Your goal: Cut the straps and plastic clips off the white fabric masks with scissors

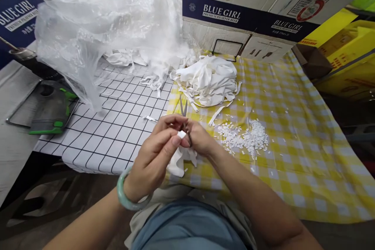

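Note:
Between thumb and forefinger, my left hand (pixel 156 156) pinches the end of a white fabric strap (pixel 177 163), whose looser part hangs below the fingers. My right hand (pixel 200 136) is closed around a pair of scissors (pixel 184 107), the blades pointing away from me. Both hands touch near the front edge of the table. Beyond them lies a heap of white fabric pieces with straps (pixel 209 80). To the right, many small white clippings (pixel 249 136) are scattered in a pile. The scissor handles are partly hidden by my fingers.
A large clear plastic bag (pixel 117 15) covers more white pieces at the back left. A grey and green tool (pixel 48 105) lies at the left. Cardboard beer cartons (pixel 249 19) stand behind. Yellow checked cloth (pixel 307 156) and a white grid cloth (pixel 108 136) cover the table.

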`<state>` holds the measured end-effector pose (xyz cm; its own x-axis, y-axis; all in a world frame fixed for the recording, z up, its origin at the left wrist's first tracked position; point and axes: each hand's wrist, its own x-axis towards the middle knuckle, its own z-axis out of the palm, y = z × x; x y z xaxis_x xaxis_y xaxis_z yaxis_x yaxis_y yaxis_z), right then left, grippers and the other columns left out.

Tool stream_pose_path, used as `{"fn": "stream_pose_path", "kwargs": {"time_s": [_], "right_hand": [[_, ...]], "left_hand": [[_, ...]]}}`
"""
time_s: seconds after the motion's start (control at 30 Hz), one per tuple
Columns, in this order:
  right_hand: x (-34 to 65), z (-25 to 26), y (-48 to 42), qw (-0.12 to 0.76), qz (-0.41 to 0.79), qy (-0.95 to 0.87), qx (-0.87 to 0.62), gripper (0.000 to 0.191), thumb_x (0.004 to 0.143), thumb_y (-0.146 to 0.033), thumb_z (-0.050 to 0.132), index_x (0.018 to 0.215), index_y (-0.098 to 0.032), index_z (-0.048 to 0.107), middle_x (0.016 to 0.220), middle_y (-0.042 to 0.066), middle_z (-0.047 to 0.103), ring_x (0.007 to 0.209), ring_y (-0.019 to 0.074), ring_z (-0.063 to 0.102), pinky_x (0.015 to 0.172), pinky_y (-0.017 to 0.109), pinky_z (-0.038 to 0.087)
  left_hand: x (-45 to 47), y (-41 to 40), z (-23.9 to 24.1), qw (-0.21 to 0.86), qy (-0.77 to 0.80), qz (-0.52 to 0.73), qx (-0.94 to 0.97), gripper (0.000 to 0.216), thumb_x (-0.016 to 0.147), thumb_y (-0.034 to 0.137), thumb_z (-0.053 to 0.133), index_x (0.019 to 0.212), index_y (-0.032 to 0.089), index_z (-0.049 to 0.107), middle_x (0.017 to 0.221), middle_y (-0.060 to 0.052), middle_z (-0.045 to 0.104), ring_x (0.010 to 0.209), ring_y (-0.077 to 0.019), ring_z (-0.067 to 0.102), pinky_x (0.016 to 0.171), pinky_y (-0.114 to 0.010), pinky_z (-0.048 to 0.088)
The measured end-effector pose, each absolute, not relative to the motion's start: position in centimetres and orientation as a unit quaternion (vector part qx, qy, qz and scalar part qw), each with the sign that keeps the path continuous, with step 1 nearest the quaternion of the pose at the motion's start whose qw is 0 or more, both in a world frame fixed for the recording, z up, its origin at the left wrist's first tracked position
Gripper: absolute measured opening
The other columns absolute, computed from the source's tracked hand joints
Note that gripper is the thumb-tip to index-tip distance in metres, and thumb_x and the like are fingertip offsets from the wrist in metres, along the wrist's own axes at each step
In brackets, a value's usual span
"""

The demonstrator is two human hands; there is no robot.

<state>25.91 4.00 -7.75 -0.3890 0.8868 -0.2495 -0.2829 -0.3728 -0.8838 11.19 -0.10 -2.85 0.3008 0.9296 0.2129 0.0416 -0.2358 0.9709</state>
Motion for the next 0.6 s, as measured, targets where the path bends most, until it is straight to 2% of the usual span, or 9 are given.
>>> {"fn": "stream_pose_path", "kwargs": {"time_s": [0.07,0.1,0.17,0.27,0.33,0.5,0.6], "right_hand": [[26.1,-8.8,2.6,0.386,0.722,-0.391,-0.420,0.047,0.061,-0.046,0.080,0.083,-0.021,0.047,0.070,-0.006,0.053,0.058,0.0100,0.048,0.055,0.024,0.040],[26.8,-9.0,1.8,0.385,0.683,-0.414,-0.463,0.045,0.065,-0.048,0.079,0.084,-0.022,0.048,0.072,-0.005,0.053,0.061,0.0112,0.049,0.057,0.025,0.041],[29.0,-8.6,0.3,0.372,0.544,-0.495,-0.567,0.040,0.070,-0.048,0.076,0.085,-0.022,0.050,0.079,-0.002,0.055,0.072,0.0154,0.052,0.067,0.029,0.043],[32.6,-7.3,-2.1,0.298,0.324,-0.621,-0.648,0.037,0.072,-0.048,0.076,0.084,-0.021,0.055,0.089,0.004,0.059,0.090,0.0224,0.051,0.083,0.038,0.040],[34.1,-6.6,-3.6,0.249,0.246,-0.671,-0.654,0.039,0.070,-0.050,0.077,0.082,-0.020,0.056,0.088,0.005,0.061,0.091,0.0241,0.050,0.084,0.039,0.037],[35.1,-6.8,-5.6,0.184,0.212,-0.687,-0.670,0.043,0.073,-0.056,0.074,0.070,-0.019,0.052,0.072,0.002,0.059,0.078,0.0198,0.049,0.077,0.036,0.032],[35.3,-7.2,-5.7,0.175,0.212,-0.677,-0.683,0.047,0.072,-0.060,0.073,0.063,-0.019,0.049,0.065,0.001,0.054,0.068,0.0169,0.046,0.072,0.033,0.032]], "left_hand": [[12.4,0.2,-4.0,0.569,0.382,0.468,0.558,0.030,0.099,0.030,0.047,0.078,0.017,0.064,0.110,-0.008,0.054,0.079,-0.0152,0.054,0.071,-0.030,0.049],[13.0,0.3,-4.6,0.597,0.387,0.465,0.527,0.031,0.099,0.031,0.046,0.077,0.017,0.062,0.106,-0.007,0.052,0.068,-0.0115,0.049,0.063,-0.028,0.046],[13.9,0.3,-5.6,0.611,0.402,0.448,0.514,0.030,0.099,0.032,0.047,0.078,0.017,0.061,0.104,-0.005,0.050,0.062,-0.0088,0.042,0.058,-0.027,0.041],[15.3,0.0,-6.6,0.577,0.416,0.423,0.562,0.030,0.098,0.032,0.048,0.079,0.017,0.064,0.105,-0.006,0.050,0.081,-0.0147,0.051,0.071,-0.028,0.046],[16.2,-0.2,-7.2,0.557,0.411,0.412,0.593,0.030,0.098,0.032,0.049,0.078,0.017,0.065,0.105,-0.008,0.050,0.100,-0.0202,0.052,0.081,-0.030,0.047],[18.1,-0.7,-8.3,0.524,0.382,0.404,0.646,0.030,0.099,0.028,0.044,0.079,0.018,0.063,0.095,-0.009,0.052,0.111,-0.0237,0.047,0.093,-0.035,0.044],[18.7,-0.9,-8.5,0.511,0.374,0.384,0.672,0.028,0.099,0.025,0.042,0.077,0.019,0.058,0.093,-0.009,0.050,0.110,-0.0235,0.046,0.092,-0.034,0.044]]}}
